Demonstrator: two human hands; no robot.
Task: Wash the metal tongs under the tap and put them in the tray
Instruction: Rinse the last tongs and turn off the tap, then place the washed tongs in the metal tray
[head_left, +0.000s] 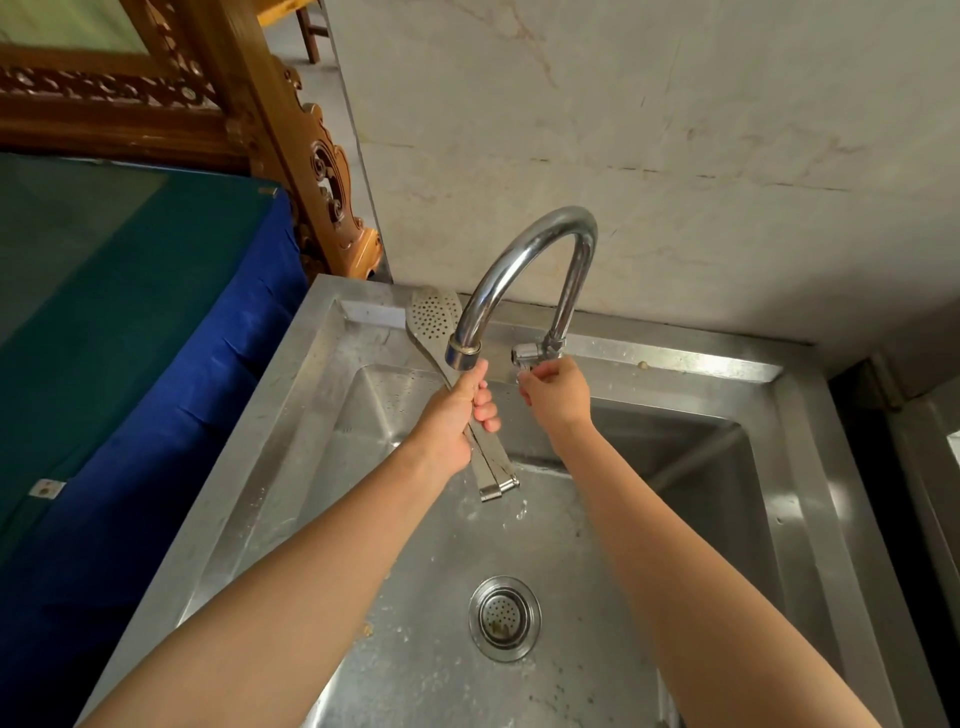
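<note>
My left hand (457, 415) grips the metal tongs (434, 319) around their middle, just under the spout of the curved chrome tap (524, 254). The perforated heads of the tongs point up and away to the left of the spout; the hinged end hangs below my hand over the basin. My right hand (557, 392) pinches the small tap handle (525, 354) at the tap's base. A few drops of water show in the basin below the hinge. No tray is in view.
The steel sink (675, 358) fills the lower view, with a strainer drain (505, 618) in the basin floor. A table under blue cloth (156, 364) stands on the left, carved wooden furniture (322, 171) behind it, and a marble wall behind the tap.
</note>
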